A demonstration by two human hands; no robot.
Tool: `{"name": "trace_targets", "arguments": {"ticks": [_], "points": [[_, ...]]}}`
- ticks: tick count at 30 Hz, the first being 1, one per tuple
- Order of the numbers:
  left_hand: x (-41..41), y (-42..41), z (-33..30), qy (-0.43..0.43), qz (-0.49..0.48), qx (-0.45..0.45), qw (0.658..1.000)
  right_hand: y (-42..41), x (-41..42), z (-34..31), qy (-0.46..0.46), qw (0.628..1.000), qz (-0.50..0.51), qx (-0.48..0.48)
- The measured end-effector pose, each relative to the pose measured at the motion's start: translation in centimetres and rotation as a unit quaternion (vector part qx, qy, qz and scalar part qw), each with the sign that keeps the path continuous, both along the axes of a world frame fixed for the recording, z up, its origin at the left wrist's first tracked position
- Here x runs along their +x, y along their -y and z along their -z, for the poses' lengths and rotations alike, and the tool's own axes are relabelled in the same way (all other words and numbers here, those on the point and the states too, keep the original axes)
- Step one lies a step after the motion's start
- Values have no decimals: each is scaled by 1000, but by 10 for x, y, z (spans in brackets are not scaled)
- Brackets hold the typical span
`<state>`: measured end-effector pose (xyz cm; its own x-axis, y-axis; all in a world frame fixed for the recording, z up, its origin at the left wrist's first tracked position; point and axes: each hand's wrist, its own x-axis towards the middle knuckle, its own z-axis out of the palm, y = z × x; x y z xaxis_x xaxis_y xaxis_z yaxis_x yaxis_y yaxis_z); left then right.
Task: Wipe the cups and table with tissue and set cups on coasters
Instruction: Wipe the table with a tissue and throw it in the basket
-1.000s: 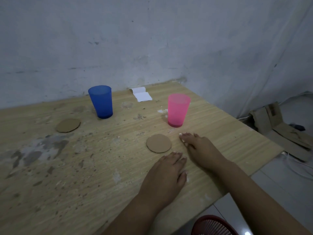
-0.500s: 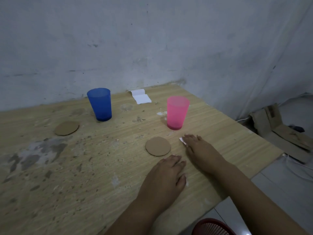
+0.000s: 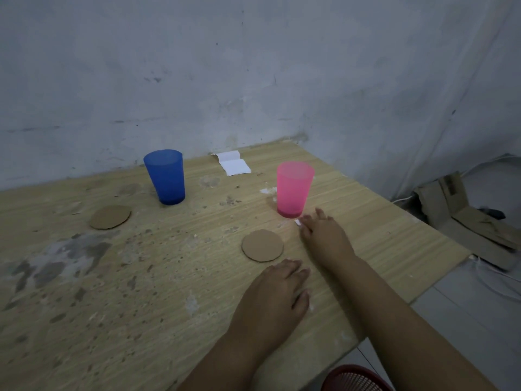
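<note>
A pink cup [image 3: 294,189] stands upright on the wooden table [image 3: 141,292], directly on the wood. My right hand [image 3: 324,235] lies palm down just in front of it, fingertips close to its base, with a small white bit of tissue [image 3: 297,223] showing under the fingers. A round cardboard coaster [image 3: 262,245] sits left of that hand. My left hand [image 3: 276,297] rests flat on the table nearer me, fingers together. A blue cup [image 3: 165,176] stands at the back, with a second coaster [image 3: 110,217] to its front left.
A folded white tissue [image 3: 234,164] lies by the wall behind the cups. The tabletop is stained and speckled with dirt on the left. The table's right edge is close to my right arm. A red basket [image 3: 355,379] and cardboard pieces [image 3: 465,221] are on the floor.
My right hand has slid forward across the table towards the pink cup's base, with the white bit under its fingers. My left hand has stayed flat in place.
</note>
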<state>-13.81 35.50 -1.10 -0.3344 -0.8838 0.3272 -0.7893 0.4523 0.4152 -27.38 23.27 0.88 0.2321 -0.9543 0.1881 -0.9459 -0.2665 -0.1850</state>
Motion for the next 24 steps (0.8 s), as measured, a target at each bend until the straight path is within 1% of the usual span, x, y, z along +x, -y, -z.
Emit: {"name": "trace_targets", "arguments": {"ticks": [3,6,10,13,17,21,24], "points": [[0,-1,1,6,1,-1,1000,-18,4,5,8,997,-74,19],[0,-1,1,-3,2,-1,1000,-38,-20,10,-29,989,-146,-18],[0,0,0,-1,-1,0,1000,-30,-29,-2,-81,981,-168,-55],[1,-1,0,-5,1,7,1000,-11,-23,-10,-108,984,-135,-54],[2,-2,1,-6,-1,9,1000,1,-42,-11,-133,990,-36,-21],[1,-2,1,-5,-4,1,1000,-29,-60,-2,-84,995,57,16],[0,-1,2,-10,-4,-1,1000,-60,-54,4,-48,994,96,8]]}}
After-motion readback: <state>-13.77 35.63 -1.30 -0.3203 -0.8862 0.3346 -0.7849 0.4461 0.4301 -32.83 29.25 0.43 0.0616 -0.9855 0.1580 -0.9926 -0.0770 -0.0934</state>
